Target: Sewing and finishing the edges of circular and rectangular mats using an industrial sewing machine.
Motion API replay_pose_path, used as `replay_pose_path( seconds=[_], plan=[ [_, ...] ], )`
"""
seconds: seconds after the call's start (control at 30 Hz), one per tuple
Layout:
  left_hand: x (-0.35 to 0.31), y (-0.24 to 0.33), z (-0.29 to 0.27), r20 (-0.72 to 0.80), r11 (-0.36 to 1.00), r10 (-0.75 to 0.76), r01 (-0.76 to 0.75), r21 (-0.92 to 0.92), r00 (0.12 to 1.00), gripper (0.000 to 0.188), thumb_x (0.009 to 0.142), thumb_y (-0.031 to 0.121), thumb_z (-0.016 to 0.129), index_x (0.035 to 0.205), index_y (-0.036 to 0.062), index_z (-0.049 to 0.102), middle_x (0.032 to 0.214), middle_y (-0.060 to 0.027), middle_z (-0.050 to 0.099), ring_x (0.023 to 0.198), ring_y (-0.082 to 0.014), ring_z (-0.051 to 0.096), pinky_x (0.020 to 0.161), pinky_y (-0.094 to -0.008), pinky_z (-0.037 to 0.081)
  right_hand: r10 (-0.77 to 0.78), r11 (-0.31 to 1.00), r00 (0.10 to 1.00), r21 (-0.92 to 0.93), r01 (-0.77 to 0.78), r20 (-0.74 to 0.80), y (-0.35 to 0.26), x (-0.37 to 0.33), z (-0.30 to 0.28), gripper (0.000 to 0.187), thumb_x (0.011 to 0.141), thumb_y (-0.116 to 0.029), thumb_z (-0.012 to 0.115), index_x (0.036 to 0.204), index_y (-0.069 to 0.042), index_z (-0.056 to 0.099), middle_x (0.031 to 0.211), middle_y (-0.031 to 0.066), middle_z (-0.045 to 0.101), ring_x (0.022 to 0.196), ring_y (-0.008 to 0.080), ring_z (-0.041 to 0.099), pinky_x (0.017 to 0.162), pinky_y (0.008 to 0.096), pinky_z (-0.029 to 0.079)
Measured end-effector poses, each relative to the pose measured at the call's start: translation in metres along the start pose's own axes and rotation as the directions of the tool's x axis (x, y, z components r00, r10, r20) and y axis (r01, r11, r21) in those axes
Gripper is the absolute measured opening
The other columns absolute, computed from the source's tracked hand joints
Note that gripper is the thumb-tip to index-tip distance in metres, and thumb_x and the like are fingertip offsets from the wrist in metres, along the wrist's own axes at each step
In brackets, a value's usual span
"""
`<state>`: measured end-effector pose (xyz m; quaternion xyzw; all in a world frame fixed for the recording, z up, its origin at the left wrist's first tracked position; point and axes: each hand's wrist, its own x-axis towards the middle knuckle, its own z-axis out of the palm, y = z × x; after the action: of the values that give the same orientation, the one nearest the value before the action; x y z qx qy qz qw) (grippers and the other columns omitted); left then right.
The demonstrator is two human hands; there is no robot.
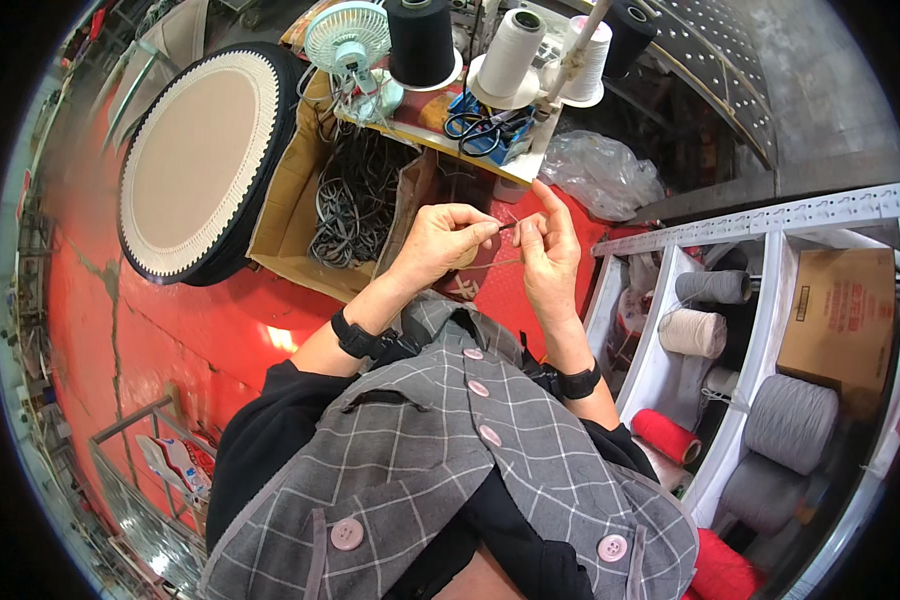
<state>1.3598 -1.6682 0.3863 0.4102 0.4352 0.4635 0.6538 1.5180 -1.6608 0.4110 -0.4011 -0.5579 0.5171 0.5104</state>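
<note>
Strand (pixel 508 226), short and dark, lay roughly crosswise between left hand (pixel 442 243) and right hand (pixel 550 258).
Left fingers pinched its left end; right ones were just beside its right end, forefinger raised, hold unclear; bench (pixel 542 150) stood beyond.

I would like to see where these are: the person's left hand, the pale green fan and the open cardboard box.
Left hand (pixel 440 241): head view, middle of the hand.
Pale green fan (pixel 348 38): head view, on its round grille.
Open cardboard box (pixel 288 208): head view, on its left side.
</note>
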Motion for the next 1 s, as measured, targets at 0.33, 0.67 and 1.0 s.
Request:
replay_pose_path(
  seconds=[0.33, 0.67, 1.0],
  plan=[
    [0.000, 0.003, 0.011, -0.062, 0.983, -0.009, -0.003, -0.185, 0.998, 0.014, 0.080, 0.008, 0.064, 0.090, -0.0003, 0.064, 0.081, -0.0038, 0.064, 0.070, -0.0064, 0.058, 0.063, -0.0187, 0.047, -0.045, 0.997, 0.999, -0.061, 0.047, 0.022, 0.002, 0.001, 0.008, 0.045, 0.086, 0.003, 0.047, 0.129, -0.003, 0.038, 0.071, -0.0025, 0.045, 0.064, 0.0043, 0.042, 0.059, 0.0180, 0.037],
    [0.005, 0.007, 0.006, -0.035, 0.968, -0.022, 0.012, -0.252, 0.999, 0.010, 0.079, 0.009, 0.066, 0.087, 0.0030, 0.065, 0.075, -0.0001, 0.062, 0.059, -0.0024, 0.051, 0.053, -0.0160, 0.040, -0.075, 0.979, 0.996, -0.184, 0.083, 0.051, 0.001, 0.006, 0.005, 0.047, 0.083, 0.004, 0.049, 0.128, -0.003, 0.039, 0.063, -0.0017, 0.042, 0.058, 0.0051, 0.040, 0.054, 0.0198, 0.036],
    [0.010, 0.002, 0.003, 0.018, 0.935, 0.010, -0.003, -0.355, 1.000, 0.008, 0.081, 0.012, 0.063, 0.082, 0.0040, 0.061, 0.069, 0.0009, 0.059, 0.056, -0.0030, 0.048, 0.052, -0.0163, 0.037, -0.004, 0.992, 0.999, -0.123, 0.009, 0.046, -0.008, 0.003, 0.008, 0.035, 0.083, 0.000, 0.053, 0.118, -0.002, 0.048, 0.062, -0.0005, 0.048, 0.055, 0.0051, 0.045, 0.051, 0.0208, 0.039]
  ],
)
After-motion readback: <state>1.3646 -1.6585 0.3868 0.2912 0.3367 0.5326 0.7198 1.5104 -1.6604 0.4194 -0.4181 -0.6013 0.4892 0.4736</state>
